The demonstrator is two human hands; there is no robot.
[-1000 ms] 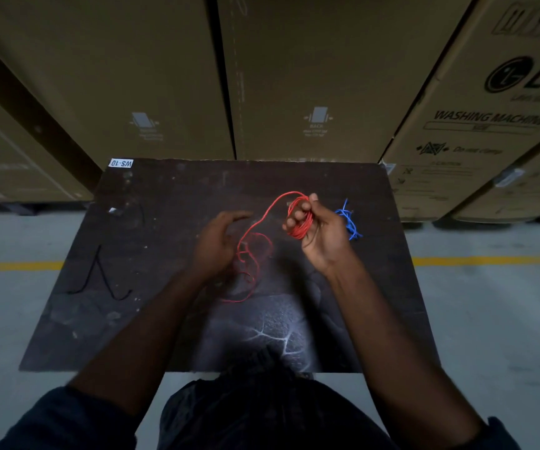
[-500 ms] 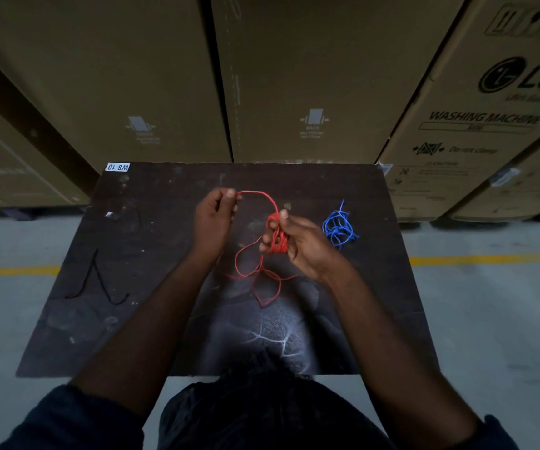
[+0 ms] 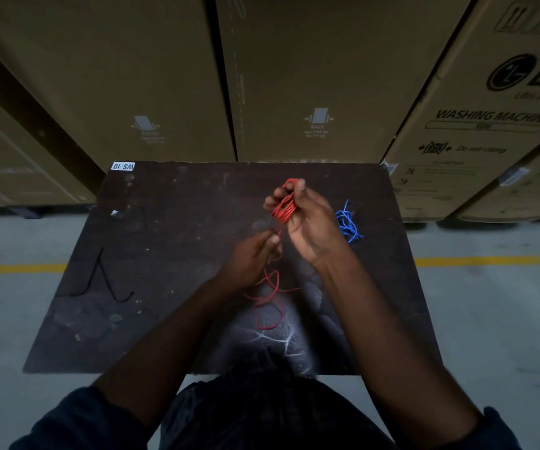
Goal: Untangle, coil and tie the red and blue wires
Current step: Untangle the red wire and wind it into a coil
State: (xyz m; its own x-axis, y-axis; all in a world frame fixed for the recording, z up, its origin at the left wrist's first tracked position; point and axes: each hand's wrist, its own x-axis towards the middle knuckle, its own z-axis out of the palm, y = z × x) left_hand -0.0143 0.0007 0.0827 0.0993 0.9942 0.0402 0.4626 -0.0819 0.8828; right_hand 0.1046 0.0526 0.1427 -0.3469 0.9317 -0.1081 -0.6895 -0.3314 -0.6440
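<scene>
My right hand (image 3: 307, 222) is raised over the middle of the dark table (image 3: 171, 287) with a coil of red wire (image 3: 284, 207) wound around its fingers. Just below and to the left, my left hand (image 3: 252, 258) pinches the red strand that runs down from the coil. The loose rest of the red wire lies in tangled loops on the table below the hands. A small bundle of blue wire (image 3: 348, 224) rests on the table to the right of my right hand, untouched.
A black wire piece (image 3: 106, 284) lies bent on the table's left side. A white label (image 3: 123, 166) marks the far left corner. Tall cardboard boxes (image 3: 320, 76) stand right behind the table. Grey floor with a yellow line (image 3: 489, 260) surrounds it.
My right hand has lifted and moved farther away with the red coil. My left hand has dropped from the far side to below the coil, still on the strand. Fewer loose loops remain.
</scene>
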